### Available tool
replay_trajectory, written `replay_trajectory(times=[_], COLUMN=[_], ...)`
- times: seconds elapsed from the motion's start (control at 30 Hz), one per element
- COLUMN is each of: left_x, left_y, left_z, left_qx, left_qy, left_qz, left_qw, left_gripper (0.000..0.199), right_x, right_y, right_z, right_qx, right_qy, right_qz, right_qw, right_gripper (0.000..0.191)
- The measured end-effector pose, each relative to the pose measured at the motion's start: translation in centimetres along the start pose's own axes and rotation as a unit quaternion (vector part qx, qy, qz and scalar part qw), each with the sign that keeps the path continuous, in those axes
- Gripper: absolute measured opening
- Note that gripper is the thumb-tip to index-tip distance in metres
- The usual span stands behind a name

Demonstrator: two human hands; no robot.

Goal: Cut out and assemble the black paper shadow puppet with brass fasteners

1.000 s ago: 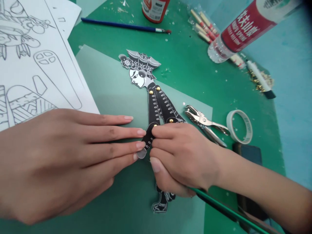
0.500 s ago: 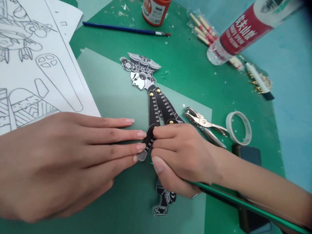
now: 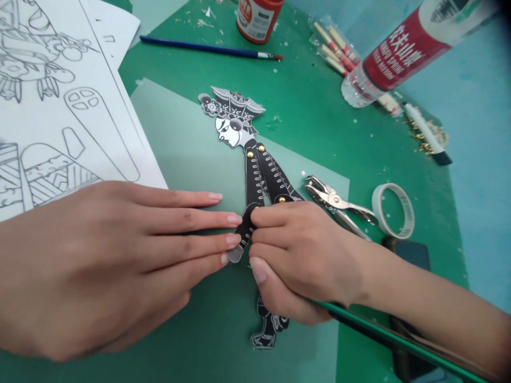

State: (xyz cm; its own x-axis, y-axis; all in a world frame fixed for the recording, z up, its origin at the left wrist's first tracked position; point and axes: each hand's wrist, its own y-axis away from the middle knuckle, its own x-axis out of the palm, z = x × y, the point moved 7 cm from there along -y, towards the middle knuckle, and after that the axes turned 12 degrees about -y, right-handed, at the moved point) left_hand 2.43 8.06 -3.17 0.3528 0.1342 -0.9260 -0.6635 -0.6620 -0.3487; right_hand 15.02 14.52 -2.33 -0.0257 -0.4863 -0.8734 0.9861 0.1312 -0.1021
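A jointed black-and-white paper puppet [image 3: 255, 175] with a headdress, gold fasteners and patterned legs lies on a translucent pale sheet [image 3: 171, 127]. My left hand [image 3: 131, 260] lies flat with fingers stretched out, its fingertips against the lower part of the puppet's near arm. My right hand [image 3: 295, 255] is closed over the puppet's middle, hiding its torso and far forearm. Out of that fist, towards the lower right, runs a long thin glossy green stick [image 3: 383, 332]; its green tip shows by the thumb. What exactly the stick is, I cannot tell.
Printed line drawings [image 3: 96, 133] lie at left. Behind are a blue paintbrush [image 3: 207, 49], a red-orange jar [image 3: 259, 21] and wrapped wooden sticks [image 3: 335, 50]. On the right: a water bottle [image 3: 399, 53], hole punch [image 3: 335, 202], tape roll [image 3: 393, 210], white tube [image 3: 425, 127] and dark phone [image 3: 411, 255].
The view has shifted slightly, moving everything a little to the right. Both hands keep the same pose on the puppet.
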Motion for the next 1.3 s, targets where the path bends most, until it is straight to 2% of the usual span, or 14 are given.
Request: replay_trajectory(times=[0.17, 0.33, 0.47, 0.53, 0.67, 0.83, 1.03, 1.2, 1.3], left_x=[-0.3, -0.3, -0.5, -0.3, 0.3, 0.2, 0.1, 0.3, -0.6], left_y=[-0.1, -0.1, -0.1, 0.0, 0.4, 0.4, 0.4, 0.1, -0.2], left_z=[0.1, 0.1, 1.2, 1.4, 0.7, -0.2, 0.4, 0.6, 0.3], left_qx=[-0.006, 0.012, -0.067, -0.094, -0.115, -0.130, -0.110, -0.029, -0.005], left_qy=[0.013, 0.012, 0.093, 0.110, 0.106, 0.102, 0.109, 0.101, 0.095], left_qz=[-0.010, -0.006, -0.031, -0.027, -0.018, -0.068, -0.060, 0.006, -0.026], left_qw=[1.000, 1.000, 0.993, 0.989, 0.988, 0.984, 0.986, 0.994, 0.995], left_gripper=[0.033, 0.035, 0.030, 0.031, 0.033, 0.036, 0.033, 0.034, 0.037], right_x=[0.2, 0.3, 0.3, 0.2, 0.0, -0.3, -0.4, -1.1, -2.5], right_y=[-0.1, 0.1, 0.3, 0.3, 0.2, 0.1, 0.0, 0.1, 0.2], right_z=[0.0, -0.1, -0.2, -0.2, -0.2, -0.2, -0.3, -0.3, -0.2], right_qx=[-0.010, -0.006, -0.008, -0.009, -0.007, -0.005, -0.002, 0.000, -0.006], right_qy=[0.017, 0.021, 0.012, 0.007, -0.009, -0.038, -0.062, -0.116, -0.180], right_qz=[0.030, 0.008, -0.020, -0.029, -0.035, -0.040, -0.040, -0.049, -0.083], right_qw=[0.999, 1.000, 1.000, 1.000, 0.999, 0.998, 0.997, 0.992, 0.980], right_gripper=[0.038, 0.041, 0.043, 0.044, 0.043, 0.041, 0.040, 0.040, 0.038])
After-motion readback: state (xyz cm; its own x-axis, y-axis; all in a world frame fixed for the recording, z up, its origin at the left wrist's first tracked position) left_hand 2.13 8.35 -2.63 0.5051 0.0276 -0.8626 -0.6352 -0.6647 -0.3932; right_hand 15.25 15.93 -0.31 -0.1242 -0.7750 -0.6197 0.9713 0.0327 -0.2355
